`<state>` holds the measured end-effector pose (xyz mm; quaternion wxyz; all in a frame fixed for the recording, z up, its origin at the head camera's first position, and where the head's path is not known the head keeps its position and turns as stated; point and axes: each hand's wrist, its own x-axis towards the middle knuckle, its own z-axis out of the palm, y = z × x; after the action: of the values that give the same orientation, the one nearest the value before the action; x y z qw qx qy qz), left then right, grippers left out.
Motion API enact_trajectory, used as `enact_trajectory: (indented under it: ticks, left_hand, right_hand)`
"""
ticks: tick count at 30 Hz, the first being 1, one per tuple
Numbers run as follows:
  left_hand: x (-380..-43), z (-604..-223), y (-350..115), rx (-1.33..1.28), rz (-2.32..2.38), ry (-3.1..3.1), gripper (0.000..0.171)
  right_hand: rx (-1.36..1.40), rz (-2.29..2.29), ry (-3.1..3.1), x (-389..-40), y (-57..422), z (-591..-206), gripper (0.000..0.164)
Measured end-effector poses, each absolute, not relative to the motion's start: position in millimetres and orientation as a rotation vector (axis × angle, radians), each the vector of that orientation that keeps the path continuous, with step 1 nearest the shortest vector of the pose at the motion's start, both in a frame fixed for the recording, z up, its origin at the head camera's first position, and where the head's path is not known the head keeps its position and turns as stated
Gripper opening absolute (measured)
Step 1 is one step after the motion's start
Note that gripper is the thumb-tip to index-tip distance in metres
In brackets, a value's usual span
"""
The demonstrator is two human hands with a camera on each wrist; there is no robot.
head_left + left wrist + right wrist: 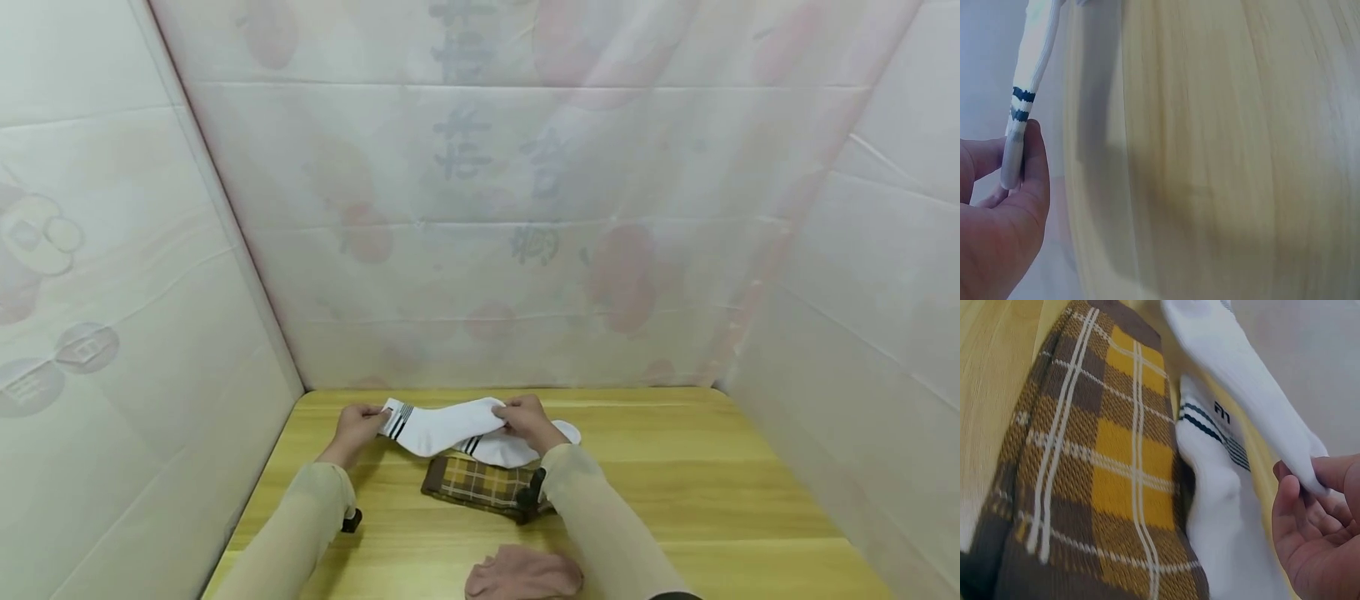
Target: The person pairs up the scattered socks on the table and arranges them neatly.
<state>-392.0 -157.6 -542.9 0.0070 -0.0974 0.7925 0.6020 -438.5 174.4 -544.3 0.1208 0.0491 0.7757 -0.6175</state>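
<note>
A white sock with dark stripes at its cuff is stretched sideways between both hands, raised over the table. My left hand pinches the cuff end; in the left wrist view the thumb and fingers sit on either side of it. The toe end is pinched by my right hand, seen also at the right of the right wrist view. Beneath it lies a second white striped sock, partly covered by the right hand and the raised sock. A brown and yellow plaid sock lies beside that one, nearer the body.
A pink bundled sock lies at the table's near edge, by the right forearm. The wooden table is enclosed by pale printed fabric walls at the back and both sides.
</note>
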Motion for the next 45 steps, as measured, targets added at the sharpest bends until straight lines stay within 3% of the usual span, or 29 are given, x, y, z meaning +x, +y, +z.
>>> enact_trajectory:
  ticks: [8, 16, 24, 36, 45]
  left_hand:
    - [-398.3, -537.3, -140.8, -0.211, 1.874, 2.484, 0.039]
    - [-405.7, -538.6, -123.5, -0.115, 1.903, 2.462, 0.037]
    - [-409.7, -538.0, -110.2, -0.048, 1.863, 2.480, 0.034]
    - [-412.9, -546.3, -89.1, 0.030, 1.826, 2.499, 0.032]
    - [-416.9, -545.8, -73.4, 0.047, 1.821, 2.491, 0.029]
  right_hand:
    - [0.190, -1.832, 2.286, -440.1, 194.2, -544.4, 0.043]
    - [0.251, -1.845, 2.303, -439.3, 215.7, -545.5, 0.030]
    - [0.256, -1.826, 2.343, -437.0, 230.7, -543.7, 0.045]
    - [0.279, -1.774, 2.391, -424.0, 251.4, -542.6, 0.024]
    - [0.345, -1.770, 2.393, -422.3, 266.0, -540.8, 0.018]
